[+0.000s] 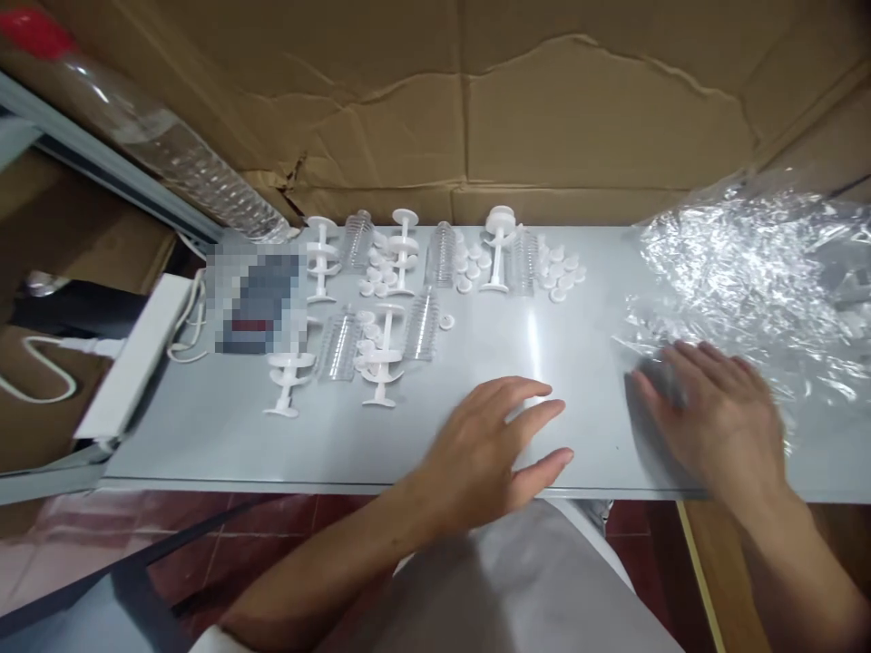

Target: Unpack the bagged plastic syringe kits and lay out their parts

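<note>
I'm watching left hand (480,446), fingers apart, and right hand (727,419), grip unclear, at probably light, slippery plastic (741,263) best pinched near-left.

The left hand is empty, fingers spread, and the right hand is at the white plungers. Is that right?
Not quite: in the head view, the right hand is at the near edge of the clear plastic; the white plungers lie well off to the left. The left hand is indeed empty, fingers spread.
</note>
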The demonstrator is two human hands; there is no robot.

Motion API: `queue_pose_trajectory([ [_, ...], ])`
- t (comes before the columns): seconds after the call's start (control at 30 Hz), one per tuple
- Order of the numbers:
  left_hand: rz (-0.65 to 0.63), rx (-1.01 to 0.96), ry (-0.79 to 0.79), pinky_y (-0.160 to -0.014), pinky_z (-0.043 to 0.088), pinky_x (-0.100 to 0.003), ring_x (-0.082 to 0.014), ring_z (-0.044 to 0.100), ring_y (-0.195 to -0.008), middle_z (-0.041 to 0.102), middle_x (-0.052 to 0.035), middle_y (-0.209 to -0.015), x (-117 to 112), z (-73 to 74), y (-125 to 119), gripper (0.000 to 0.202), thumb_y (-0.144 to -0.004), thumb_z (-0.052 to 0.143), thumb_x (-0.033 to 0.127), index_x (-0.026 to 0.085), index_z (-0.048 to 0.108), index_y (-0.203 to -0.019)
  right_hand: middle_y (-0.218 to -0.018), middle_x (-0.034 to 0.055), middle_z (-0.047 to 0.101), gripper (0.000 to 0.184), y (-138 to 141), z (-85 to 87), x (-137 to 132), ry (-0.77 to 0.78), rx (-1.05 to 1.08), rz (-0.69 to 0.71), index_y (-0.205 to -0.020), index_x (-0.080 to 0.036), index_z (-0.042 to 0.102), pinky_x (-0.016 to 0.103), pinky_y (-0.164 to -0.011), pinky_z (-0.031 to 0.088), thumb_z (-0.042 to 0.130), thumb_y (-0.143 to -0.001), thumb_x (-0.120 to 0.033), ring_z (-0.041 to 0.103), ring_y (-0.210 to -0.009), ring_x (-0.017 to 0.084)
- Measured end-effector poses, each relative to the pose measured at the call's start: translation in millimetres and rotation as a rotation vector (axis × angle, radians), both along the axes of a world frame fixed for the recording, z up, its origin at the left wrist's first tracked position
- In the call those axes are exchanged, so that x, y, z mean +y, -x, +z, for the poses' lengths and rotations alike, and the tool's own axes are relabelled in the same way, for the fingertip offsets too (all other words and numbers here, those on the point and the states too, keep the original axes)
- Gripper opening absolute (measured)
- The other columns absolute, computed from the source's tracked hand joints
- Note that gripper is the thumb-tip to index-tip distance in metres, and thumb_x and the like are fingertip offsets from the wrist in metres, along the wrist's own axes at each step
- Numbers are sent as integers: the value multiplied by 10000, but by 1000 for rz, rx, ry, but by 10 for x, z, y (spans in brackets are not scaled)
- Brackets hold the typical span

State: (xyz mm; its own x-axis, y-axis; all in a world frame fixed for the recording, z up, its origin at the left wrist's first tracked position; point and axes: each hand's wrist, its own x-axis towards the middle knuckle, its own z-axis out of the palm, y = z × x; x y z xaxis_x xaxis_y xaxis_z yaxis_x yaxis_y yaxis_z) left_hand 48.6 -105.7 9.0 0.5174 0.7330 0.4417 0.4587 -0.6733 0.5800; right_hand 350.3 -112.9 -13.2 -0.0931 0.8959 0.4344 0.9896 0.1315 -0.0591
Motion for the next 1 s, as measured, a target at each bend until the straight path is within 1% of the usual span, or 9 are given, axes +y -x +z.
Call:
queue_pose_trajectory([
  [0.1, 40, 38, 239, -1005, 617, -454, -260, 710, -1226, 739, -101, -1338, 120, -40, -135, 343, -1010, 683, 338, 217, 649, -1330, -1311, 157, 754, 358, 96, -83, -143, -56, 67, 169, -1315, -174, 703, 566, -1164, 521, 710, -968, -263, 706, -1266, 359],
  [0.2, 174, 17, 451, -959, 628, -458, -249, 759, -1071, 773, -86, -1269, 280, -28, -221, 325, -987, 689, 320, 225, 691, -1297, -1263, 87, 782, 370, 219, -31, -224, -76, 165, 292, -1329, -224, 687, 518, -1149, 558, 717, -960, -218, 734, -1227, 292],
  [0.33, 267, -36, 591, -779, 620, -376, -188, 742, -822, 809, -46, -1076, 424, 26, -278, 236, -924, 728, 273, 226, 765, -1153, -1352, 73, 743, 562, 206, 82, -302, -162, 239, 272, -1437, -303, 632, 551, -1168, 542, 772, -905, -193, 696, -1292, 306],
  [0.43, 239, 17, 550, -693, 563, -328, -155, 684, -728, 788, -6, -911, 450, 50, -291, 120, -893, 724, 195, 239, 808, -967, -1458, 125, 670, 602, 96, 57, -334, -254, 203, 51, -1474, -291, 621, 640, -1200, 467, 782, -898, -225, 594, -1409, 384],
  [0.5, 211, 40, 509, -668, 533, -311, -141, 645, -694, 767, 3, -870, 459, 45, -301, 120, -881, 747, 187, 247, 825, -950, -1501, 142, 632, 509, 33, -15, -324, -242, 192, -97, -1427, -263, 662, 680, -1197, 435, 754, -927, -290, 536, -1457, 418],
  [0.57, 193, 53, 443, -654, 509, -305, -120, 593, -652, 757, 2, -904, 482, 31, -317, 140, -887, 771, 210, 257, 839, -1000, -1510, 135, 626, 410, 2, -92, -291, -185, 223, -167, -1354, -248, 708, 686, -1198, 419, 719, -956, -350, 509, -1479, 420],
  [0.67, 196, 83, 302, -649, 484, -307, -106, 540, -632, 733, -12, -971, 547, 13, -350, 175, -909, 785, 241, 261, 843, -1073, -1479, 129, 653, 349, 4, -162, -224, -94, 293, -151, -1288, -236, 738, 650, -1217, 411, 680, -982, -394, 499, -1494, 387],
  [0.83, 92, 270, 131, -712, 471, -331, -188, 589, -815, 682, -33, -891, 642, 0, -393, 108, -922, 803, 274, 242, 851, -1012, -1443, 130, 681, 339, 57, -187, -154, -59, 341, -121, -1248, -222, 754, 624, -1206, 441, 658, -994, -424, 513, -1488, 357],
  [1.0, 19, 406, -31, -749, 387, -357, -200, 498, -794, 610, -40, -879, 639, -65, -364, 236, -934, 793, 430, 258, 834, -1089, -1421, 122, 697, 319, 128, -193, -149, -38, 371, -79, -1216, -221, 775, 606, -1187, 484, 626, -1010, -414, 528, -1478, 361],
])
